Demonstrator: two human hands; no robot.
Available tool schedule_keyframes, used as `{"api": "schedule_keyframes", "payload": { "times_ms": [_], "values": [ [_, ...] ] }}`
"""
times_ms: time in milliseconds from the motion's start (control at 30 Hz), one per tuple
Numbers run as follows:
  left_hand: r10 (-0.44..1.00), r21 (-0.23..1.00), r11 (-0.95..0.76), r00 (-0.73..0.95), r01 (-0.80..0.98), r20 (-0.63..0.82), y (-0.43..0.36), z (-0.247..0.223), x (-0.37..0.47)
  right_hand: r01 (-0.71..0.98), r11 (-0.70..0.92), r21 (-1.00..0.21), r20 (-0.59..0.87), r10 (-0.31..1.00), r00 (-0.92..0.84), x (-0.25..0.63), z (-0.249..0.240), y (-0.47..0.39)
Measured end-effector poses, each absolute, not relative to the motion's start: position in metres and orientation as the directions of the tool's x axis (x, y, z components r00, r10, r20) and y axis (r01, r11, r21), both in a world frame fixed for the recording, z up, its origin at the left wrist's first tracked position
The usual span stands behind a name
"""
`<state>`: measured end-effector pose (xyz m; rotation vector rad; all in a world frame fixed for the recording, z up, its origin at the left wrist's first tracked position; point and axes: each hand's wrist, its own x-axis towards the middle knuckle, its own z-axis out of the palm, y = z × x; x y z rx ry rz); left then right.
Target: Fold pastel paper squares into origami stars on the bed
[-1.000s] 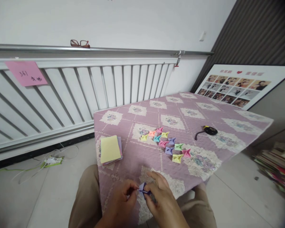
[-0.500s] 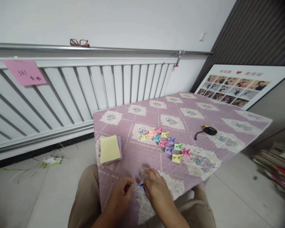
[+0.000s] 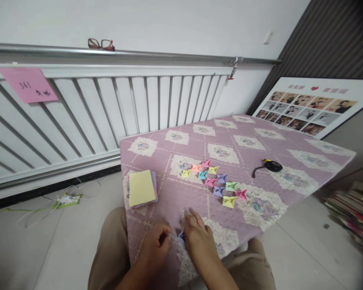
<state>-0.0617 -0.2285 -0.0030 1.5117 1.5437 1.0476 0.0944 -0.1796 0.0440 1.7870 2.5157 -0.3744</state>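
A small folded blue-purple paper piece (image 3: 182, 236) lies at the near part of the table, partly covered by my right hand (image 3: 199, 237), whose curled fingers close on it. To its left is my left hand (image 3: 156, 244), fingers curled in with thumb and forefinger close together; whether anything is between them is too small to tell. Beyond my hands, several small folded paper pieces (image 3: 219, 191) in yellow, pink, blue, green and orange stand grouped on the patterned tablecloth (image 3: 175, 193). A stack of coloured paper sheets (image 3: 141, 188), yellow on top, sits at the left edge.
A black tape measure (image 3: 272, 165) lies on the right part of the table. Behind stands a white radiator (image 3: 166, 100), with glasses (image 3: 101, 44) on the pipe above. A photo board (image 3: 308, 106) leans at the back right. A power strip (image 3: 68, 200) is on the floor.
The view has shifted slightly, so the table items appear a little further right. Both hands stay near the same place, with the blue-purple piece still at my right fingers.
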Motion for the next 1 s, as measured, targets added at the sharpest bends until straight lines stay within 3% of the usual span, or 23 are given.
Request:
{"api": "schedule_keyframes", "payload": {
  "times_ms": [233, 433, 567, 1000],
  "values": [
    [0.993, 0.858, -0.091, 0.115, 0.506, 0.038, -0.224, 0.011, -0.048, 0.931, 0.304, -0.203, -0.108, 0.938, -0.33, 0.097, 0.039, -0.188],
    [0.99, 0.846, -0.106, 0.136, 0.522, 0.041, -0.227, 0.007, -0.05, 0.803, 0.397, -0.444, 0.157, 0.917, -0.366, 0.139, 0.02, -0.187],
    [0.987, 0.819, -0.13, 0.149, 0.558, 0.056, -0.229, 0.006, -0.05, 0.722, 0.391, -0.571, 0.241, 0.921, -0.307, 0.16, 0.004, -0.182],
    [0.982, 0.794, -0.181, 0.144, 0.58, 0.119, -0.227, 0.006, -0.045, 0.605, 0.378, -0.701, 0.282, 0.926, -0.252, 0.157, 0.006, -0.177]
  ]
}}
